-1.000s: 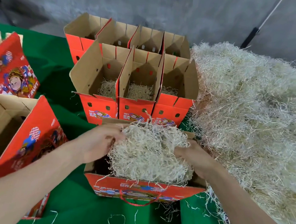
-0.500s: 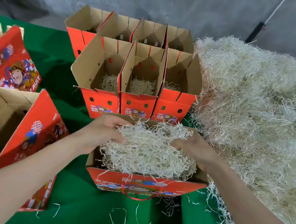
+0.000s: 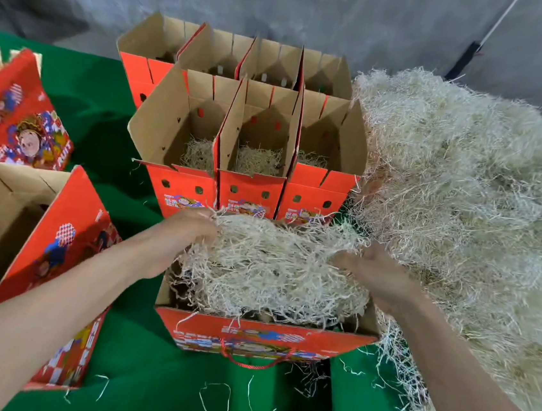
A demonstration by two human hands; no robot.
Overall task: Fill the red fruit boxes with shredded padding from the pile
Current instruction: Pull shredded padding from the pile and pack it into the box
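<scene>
Padding wad [image 3: 272,272] long axis left-right across box [image 3: 262,335].

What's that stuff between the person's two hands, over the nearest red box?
A wad of shredded padding fills the gap between left hand and right hand, both gripping it over the open red box. The head view shows it.
</scene>
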